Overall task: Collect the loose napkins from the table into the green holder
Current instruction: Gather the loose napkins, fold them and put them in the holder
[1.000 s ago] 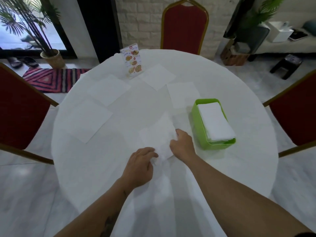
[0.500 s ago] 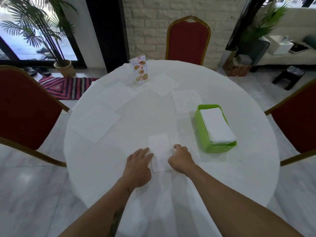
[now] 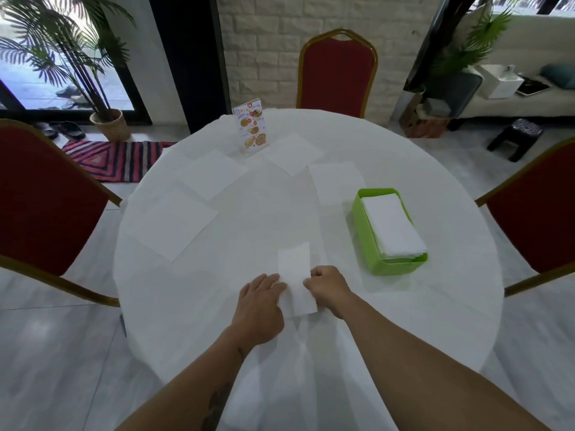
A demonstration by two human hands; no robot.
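Observation:
A folded white napkin (image 3: 297, 279) lies flat on the round white table (image 3: 435, 321) near the front edge. My left hand (image 3: 259, 306) rests flat on its left edge, fingers together. My right hand (image 3: 328, 289) pinches its right edge with curled fingers. The green holder (image 3: 361, 231) stands to the right, with a stack of folded napkins (image 3: 392, 228) inside. Several unfolded napkins lie spread out farther back: one at the left (image 3: 174, 223), one behind it (image 3: 211, 174), one by the menu card (image 3: 294, 154), one beside the holder (image 3: 337, 181).
A standing menu card (image 3: 251, 127) is at the table's far side. Red chairs stand at the left (image 3: 46, 197), the back (image 3: 337, 70) and the right (image 3: 535, 206). A striped rug (image 3: 115, 160) and a potted palm (image 3: 109, 122) are on the floor at the left.
The napkin, loose and half-lifted a second ago, now lies folded into a narrow strip. Both hands have settled onto its near edges, and the view has risen.

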